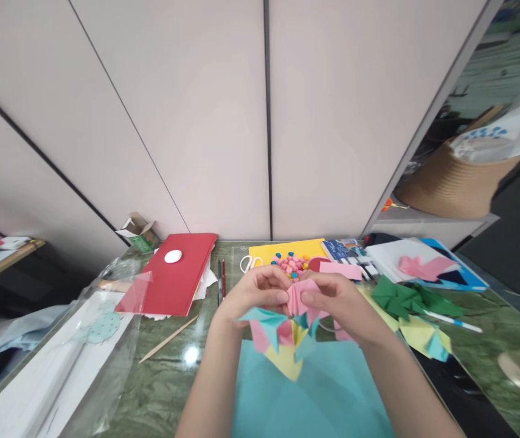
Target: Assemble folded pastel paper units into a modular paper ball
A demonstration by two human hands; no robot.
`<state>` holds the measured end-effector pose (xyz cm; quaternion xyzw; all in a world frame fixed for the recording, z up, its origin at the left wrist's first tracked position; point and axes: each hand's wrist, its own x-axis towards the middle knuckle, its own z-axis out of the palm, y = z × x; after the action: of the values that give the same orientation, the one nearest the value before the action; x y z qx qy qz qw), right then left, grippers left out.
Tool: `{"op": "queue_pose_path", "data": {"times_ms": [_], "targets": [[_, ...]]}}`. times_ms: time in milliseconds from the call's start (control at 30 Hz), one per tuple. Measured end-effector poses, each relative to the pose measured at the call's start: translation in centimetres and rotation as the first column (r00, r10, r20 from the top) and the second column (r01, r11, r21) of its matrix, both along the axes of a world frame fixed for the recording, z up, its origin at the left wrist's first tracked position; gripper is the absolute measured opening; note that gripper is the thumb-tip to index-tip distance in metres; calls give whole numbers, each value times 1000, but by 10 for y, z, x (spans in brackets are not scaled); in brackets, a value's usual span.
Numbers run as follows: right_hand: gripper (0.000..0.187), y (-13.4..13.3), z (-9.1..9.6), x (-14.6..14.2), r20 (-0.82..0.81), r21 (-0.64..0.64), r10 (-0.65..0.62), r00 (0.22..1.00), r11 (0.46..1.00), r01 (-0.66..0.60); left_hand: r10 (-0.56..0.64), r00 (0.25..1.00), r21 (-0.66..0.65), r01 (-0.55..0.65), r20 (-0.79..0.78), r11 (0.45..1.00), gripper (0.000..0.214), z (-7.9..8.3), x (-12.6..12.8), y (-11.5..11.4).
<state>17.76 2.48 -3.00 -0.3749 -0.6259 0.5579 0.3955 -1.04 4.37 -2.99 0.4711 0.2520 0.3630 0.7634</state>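
Between the fingertips of my left hand (260, 293) and my right hand (338, 299) is a pink piece of folded paper (297, 297), pinched from both sides with its creases facing me. Just below it, and seemingly joined to it, hangs a folded paper shape (272, 331) in light blue, pink and yellow with several pointed flaps. Whether the two are one piece I cannot tell. Under my hands lies a large light blue sheet of paper (309, 395) on the green marbled table (168, 389).
A red folder (182, 271), a wooden stick (168, 339) and pens (221, 283) lie to the left. White scissors (249, 263) and pink and blue beads (289, 263) sit behind my hands. Green folded paper (394, 297) and yellow folded paper (417, 334) lie right.
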Motion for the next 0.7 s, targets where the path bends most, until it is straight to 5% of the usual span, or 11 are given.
{"op": "queue_pose_path", "data": {"times_ms": [233,700], "targets": [[26,3,-3,-4,-40,-32,8,999,999,-10,33,999,21,-34,39,999,20,-8,8,4],[19,-3,1,-11,259,225,-343,903,931,289,155,971,210,-116,-183,971,20,-2,-2,9]]}}
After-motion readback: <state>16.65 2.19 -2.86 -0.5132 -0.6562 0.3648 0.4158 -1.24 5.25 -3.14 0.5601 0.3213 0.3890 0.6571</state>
